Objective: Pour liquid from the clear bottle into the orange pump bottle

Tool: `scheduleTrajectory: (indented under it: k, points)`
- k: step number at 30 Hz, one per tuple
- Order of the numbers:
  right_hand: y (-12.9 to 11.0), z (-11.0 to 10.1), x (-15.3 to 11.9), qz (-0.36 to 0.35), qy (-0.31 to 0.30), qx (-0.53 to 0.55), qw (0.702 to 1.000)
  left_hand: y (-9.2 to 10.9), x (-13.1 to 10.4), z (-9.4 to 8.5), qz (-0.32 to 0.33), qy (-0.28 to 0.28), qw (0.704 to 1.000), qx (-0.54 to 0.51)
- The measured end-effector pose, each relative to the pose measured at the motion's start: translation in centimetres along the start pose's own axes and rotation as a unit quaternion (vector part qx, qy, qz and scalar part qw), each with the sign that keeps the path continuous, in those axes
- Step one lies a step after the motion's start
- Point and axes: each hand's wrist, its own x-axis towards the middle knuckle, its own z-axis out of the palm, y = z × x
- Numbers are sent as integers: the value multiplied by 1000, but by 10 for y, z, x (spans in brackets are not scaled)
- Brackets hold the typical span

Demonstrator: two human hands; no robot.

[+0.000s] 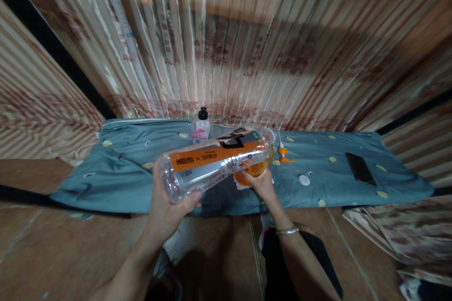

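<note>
A large clear plastic bottle with an orange and grey label point(215, 156) is tilted almost flat, its neck to the right and slightly higher than its base. My left hand point(169, 209) is wrapped round its base end. Beneath the neck end, my right hand point(262, 184) grips an orange container point(256, 169), partly hidden by the bottle. Just right of the bottle's mouth, an orange and white pump top point(282, 151) lies on the cloth. Behind the large bottle stands a small bottle with a black cap and pink label point(201, 131).
A blue-green patterned cloth point(123, 169) covers the low surface. On its right side lie a white round lid point(304, 180) and a dark phone point(360, 169). Pleated curtains point(226, 47) hang behind, dark poles point(63, 51) run at the sides, and a bag point(384, 235) is at lower right.
</note>
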Motion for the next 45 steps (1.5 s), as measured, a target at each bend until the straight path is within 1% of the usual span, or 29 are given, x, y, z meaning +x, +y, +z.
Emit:
scheduleTrajectory:
  k: [7, 12, 15, 19, 24, 31, 39, 45]
  points:
    - [5, -1, 1, 18, 2, -6, 1000, 2, 0, 0, -9, 9, 1000, 13]
    - [6, 1, 0, 17, 18, 5, 1000, -2, -2, 0, -16, 12, 1000, -3]
    - [8, 1, 0, 16, 25, 5, 1000, -3, -2, 0, -8, 13, 1000, -3]
    - [8, 1, 1, 21, 15, 7, 1000, 0, -2, 1, -10, 12, 1000, -2]
    - [3, 1, 0, 9, 12, 10, 1000, 7, 0, 3, -22, 0, 1000, 1]
    - [3, 2, 0, 16, 19, 4, 1000, 1, -1, 2, -6, 7, 1000, -14]
    - [7, -1, 1, 7, -8, -7, 1000, 1, -2, 2, -4, 15, 1000, -12]
    - [4, -1, 1, 6, 5, -3, 1000, 1, -1, 0, 2, 13, 1000, -1]
